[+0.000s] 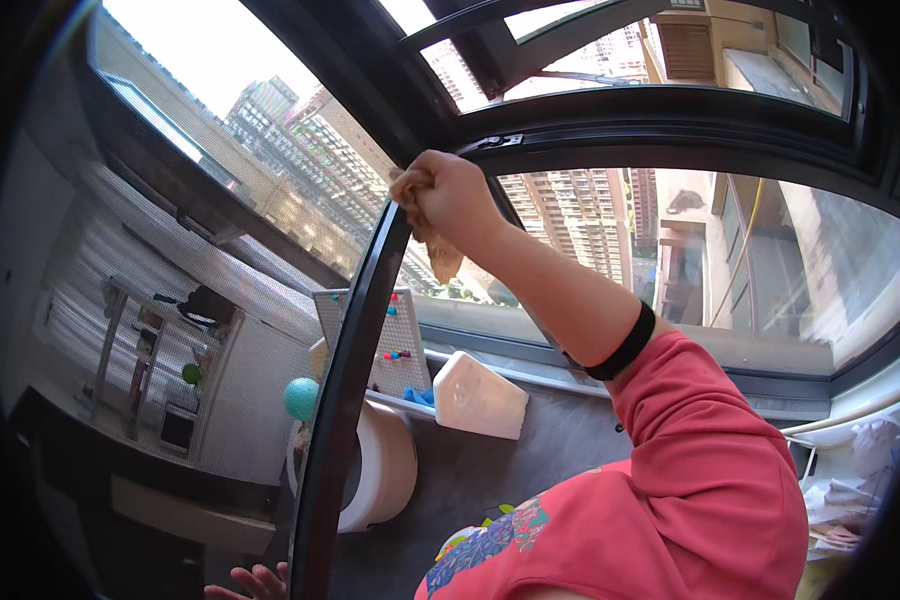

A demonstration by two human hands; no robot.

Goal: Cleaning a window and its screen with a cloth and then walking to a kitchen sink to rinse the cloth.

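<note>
My right hand (pixel 446 199) is closed on a crumpled brown cloth (pixel 441 255), at the upper corner of a dark-framed screen panel (pixel 356 315). The cloth touches the frame's edge, and its loose end hangs below my fingers. Mesh fills the panel to the left of that edge. At the bottom left, only the spread fingertips of my left hand (pixel 251 583) show beside the lower part of the frame; the palm is hidden, and whether it grips the frame cannot be told. A metal window fitting (pixel 499 141) sits on the dark window frame (pixel 570 124) just above my right hand.
An opened window sash (pixel 660 97) is overhead. Below the window are a pegboard (pixel 401 345) with coloured pegs, a white plastic bin (pixel 480 397) and a round white container (pixel 390 465). A turquoise ball (pixel 301 398) shows beside the panel. Papers (pixel 840 502) lie at the right.
</note>
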